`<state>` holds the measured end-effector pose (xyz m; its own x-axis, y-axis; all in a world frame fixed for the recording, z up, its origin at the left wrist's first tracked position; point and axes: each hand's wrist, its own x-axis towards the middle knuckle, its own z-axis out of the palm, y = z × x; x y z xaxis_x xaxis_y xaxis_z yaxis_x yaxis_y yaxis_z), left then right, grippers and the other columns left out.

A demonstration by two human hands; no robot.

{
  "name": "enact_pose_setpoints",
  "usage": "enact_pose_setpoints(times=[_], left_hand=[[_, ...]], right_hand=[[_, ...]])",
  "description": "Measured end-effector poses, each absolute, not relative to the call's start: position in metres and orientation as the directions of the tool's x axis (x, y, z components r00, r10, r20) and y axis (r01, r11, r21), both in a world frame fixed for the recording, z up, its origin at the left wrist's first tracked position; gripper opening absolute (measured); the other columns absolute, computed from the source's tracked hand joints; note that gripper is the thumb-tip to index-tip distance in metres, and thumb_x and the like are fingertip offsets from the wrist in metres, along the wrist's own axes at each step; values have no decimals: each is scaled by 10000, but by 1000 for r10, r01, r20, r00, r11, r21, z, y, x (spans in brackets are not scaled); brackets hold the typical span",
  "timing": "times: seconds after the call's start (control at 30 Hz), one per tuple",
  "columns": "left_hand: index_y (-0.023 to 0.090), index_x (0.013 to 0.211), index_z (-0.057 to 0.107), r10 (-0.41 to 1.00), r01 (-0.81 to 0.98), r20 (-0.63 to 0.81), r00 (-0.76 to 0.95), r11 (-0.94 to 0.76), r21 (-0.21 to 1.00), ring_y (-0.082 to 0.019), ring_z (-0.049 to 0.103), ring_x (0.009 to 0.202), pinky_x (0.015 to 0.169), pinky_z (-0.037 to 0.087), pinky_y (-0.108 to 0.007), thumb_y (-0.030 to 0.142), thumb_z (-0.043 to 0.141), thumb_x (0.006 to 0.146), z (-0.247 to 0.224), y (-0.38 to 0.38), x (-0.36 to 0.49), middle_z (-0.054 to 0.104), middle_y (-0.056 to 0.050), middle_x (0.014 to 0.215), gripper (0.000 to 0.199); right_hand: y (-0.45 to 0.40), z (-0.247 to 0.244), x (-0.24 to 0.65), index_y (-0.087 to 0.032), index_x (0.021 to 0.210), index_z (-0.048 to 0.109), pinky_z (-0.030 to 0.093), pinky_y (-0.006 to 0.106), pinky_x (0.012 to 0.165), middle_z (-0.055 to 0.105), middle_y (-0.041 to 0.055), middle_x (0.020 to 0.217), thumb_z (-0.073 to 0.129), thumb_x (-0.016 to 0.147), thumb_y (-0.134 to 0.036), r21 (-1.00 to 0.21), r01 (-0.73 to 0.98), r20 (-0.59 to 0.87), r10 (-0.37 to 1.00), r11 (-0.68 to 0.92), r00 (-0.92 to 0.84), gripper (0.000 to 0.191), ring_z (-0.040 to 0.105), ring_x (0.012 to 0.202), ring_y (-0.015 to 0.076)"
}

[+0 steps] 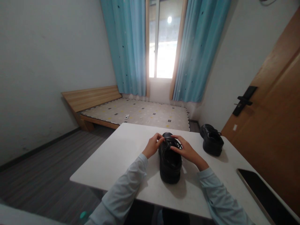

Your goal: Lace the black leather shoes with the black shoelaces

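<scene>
A black lace-up shoe stands on the white table in front of me, its toe pointing away and its opening towards me. My left hand is at the shoe's left side, thumb and index finger pinched together on the shoelace. From the right, my right hand grips the upper, with the index finger near the lacing and the thumb by the tongue. Loose lace loops show beside the right fingers. The exact hold of the right fingertips is partly hidden.
Another black shoe stands at the table's far right. A dark-screened phone or tablet lies along the right edge of the white table. Beyond are a bed with a small white remote, and a wooden door at right.
</scene>
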<state>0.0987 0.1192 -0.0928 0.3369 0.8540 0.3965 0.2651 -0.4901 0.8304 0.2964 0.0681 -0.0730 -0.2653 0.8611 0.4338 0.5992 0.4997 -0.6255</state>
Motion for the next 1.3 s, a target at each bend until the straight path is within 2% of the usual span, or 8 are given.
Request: enact_pose_setpoints(times=[0.3,0.43,0.53,0.67,0.77,0.87,1.07,1.3], left_hand=[[151,795,495,821,17,351,451,-401,916,-117,551,722,652,434,-238,495,594,774,-86,119,100,576,-3,754,359],[154,845,503,804,-96,357,475,-356,930,-146,591,850,746,447,-259,434,646,755,-76,111,97,619,-33,864,328],[156,895,513,759,-162,387,523,-357,920,-158,604,919,809,448,-280,358,623,794,-75,110,95,651,-54,912,251],[152,888,580,788,12,409,461,-466,885,-155,602,873,755,464,-268,315,598,809,-81,117,92,652,-54,906,183],[161,885,624,833,221,369,412,-484,846,-145,592,798,705,475,-264,276,616,783,-85,123,89,656,-46,897,154],[172,866,658,837,326,343,426,-495,805,-149,586,783,688,485,-265,244,649,744,-87,125,87,657,-44,879,142],[179,835,671,812,347,384,440,-548,762,-149,573,789,685,479,-260,276,637,758,-87,123,89,626,-37,854,128],[161,829,570,808,267,427,406,-552,790,-147,576,792,703,463,-264,263,533,830,-86,117,98,625,-28,832,108]], right_hand=[[67,-72,297,-248,1253,484,385,448,1009,547,91,1240,620,784,-361,-600,579,460,830,552,-315,501,505,1173,247],[68,-75,297,-269,1271,485,349,467,1037,512,93,1278,611,789,-316,-552,578,491,795,601,-357,500,459,1214,256],[68,-77,295,-265,1178,559,335,474,1042,497,91,1283,582,805,-280,-527,607,504,794,595,-341,374,445,1220,258],[67,-77,291,-243,978,614,349,474,1021,534,85,1217,561,808,-243,-531,613,535,792,585,-293,178,475,1175,255],[67,-76,290,-239,938,604,360,466,1007,546,81,1197,565,797,-228,-547,599,545,792,585,-276,147,487,1156,251],[67,-75,289,-231,897,599,365,453,994,564,81,1170,561,795,-223,-561,588,555,792,583,-254,110,498,1136,250],[67,-73,287,-220,836,569,401,410,930,600,70,1048,530,812,-203,-609,536,572,792,584,-214,49,543,1028,223],[66,-69,283,-208,828,565,425,398,884,617,67,987,542,810,-228,-683,463,583,803,565,-120,35,568,971,217]])
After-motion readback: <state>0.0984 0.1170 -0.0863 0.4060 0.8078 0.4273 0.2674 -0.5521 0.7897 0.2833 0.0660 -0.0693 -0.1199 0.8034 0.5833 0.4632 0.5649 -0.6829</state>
